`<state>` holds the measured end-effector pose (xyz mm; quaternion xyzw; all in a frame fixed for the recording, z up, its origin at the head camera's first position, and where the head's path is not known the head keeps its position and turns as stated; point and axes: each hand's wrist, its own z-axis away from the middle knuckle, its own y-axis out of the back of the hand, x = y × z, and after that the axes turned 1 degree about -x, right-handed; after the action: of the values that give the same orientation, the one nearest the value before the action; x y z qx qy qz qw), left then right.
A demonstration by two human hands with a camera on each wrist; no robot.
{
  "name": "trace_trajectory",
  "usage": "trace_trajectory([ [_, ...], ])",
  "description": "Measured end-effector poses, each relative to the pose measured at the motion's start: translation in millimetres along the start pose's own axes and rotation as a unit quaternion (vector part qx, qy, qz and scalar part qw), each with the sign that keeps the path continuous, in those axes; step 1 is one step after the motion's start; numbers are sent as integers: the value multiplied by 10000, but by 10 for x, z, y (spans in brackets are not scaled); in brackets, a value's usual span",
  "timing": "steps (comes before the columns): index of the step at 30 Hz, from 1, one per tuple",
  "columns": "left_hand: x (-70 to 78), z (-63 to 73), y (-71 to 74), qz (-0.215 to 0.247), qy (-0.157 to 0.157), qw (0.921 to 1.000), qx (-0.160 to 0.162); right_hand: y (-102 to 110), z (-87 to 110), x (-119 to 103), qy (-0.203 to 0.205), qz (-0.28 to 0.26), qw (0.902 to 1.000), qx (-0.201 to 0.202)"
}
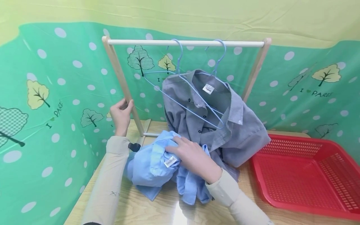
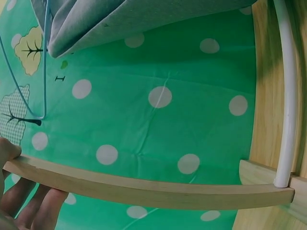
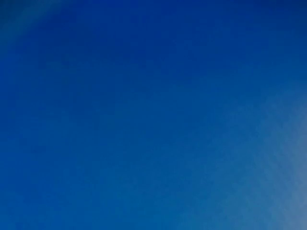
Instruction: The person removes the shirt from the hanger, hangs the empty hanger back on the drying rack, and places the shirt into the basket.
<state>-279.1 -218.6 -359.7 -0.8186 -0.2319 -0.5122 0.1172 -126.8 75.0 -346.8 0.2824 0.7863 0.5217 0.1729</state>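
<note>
In the head view my left hand (image 1: 121, 115) holds the left wooden post (image 1: 120, 70) of a small clothes rack. The left wrist view shows the thumb on one side of this post (image 2: 144, 189) and the fingers (image 2: 45, 206) on the other. My right hand (image 1: 195, 156) grips a crumpled light blue shirt (image 1: 146, 165) near its white collar label, above the table. Blurred blue cloth (image 3: 144, 120) fills the right wrist view. Two blue wire hangers hang from the rack's white rail (image 1: 135, 42): a bare left hanger (image 1: 164, 93), and a right hanger (image 1: 220, 61) bearing a grey shirt (image 1: 180, 103).
A red plastic basket (image 1: 303, 175) stands to the right on the wooden table (image 1: 157, 209). The grey shirt's lower part hangs close beside the basket. A white lower bar (image 2: 289, 96) joins the post near its base. Behind the rack hangs a green patterned cloth (image 1: 64, 125).
</note>
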Motion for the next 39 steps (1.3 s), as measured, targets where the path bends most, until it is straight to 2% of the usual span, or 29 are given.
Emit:
trace_trajectory([
  [8, -23, -3, -11, -15, -52, 10000, 72, 74, 99, 46, -207, -110, 9995, -231],
  [18, -1, 0, -19, -75, -94, 9999, 91, 321, 284, 142, -450, -220, 9982, -328],
  [24, -9, 9, -17, -38, -85, 9999, 62, 388, 381, 250, -638, -274, 9972, -292],
  [39, -35, -9, -15, -141, -161, 9997, 104, 491, 615, 436, -721, -305, 9969, 23],
])
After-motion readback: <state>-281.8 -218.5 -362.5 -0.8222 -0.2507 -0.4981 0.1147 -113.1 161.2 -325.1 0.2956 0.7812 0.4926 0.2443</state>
